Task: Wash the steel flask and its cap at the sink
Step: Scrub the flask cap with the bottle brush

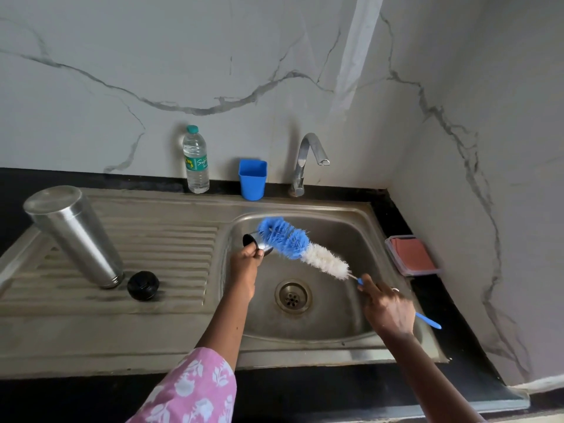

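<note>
The sink (335,319) fills the centre. At nine o'clock the steel flask (76,236) stands mouth-down on the drainboard (171,239), with a black stopper (143,285) just beside it. The right hand (387,306) grips a brush (293,242), whose blue bristles touch the cap (251,239) pinched by the left hand (244,270).

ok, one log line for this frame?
phase: scrubbing cap | left hand: holds cap over sink | right hand: holds brush, bristles at cap | flask: mouth-down on drainboard, black stopper beside
</note>
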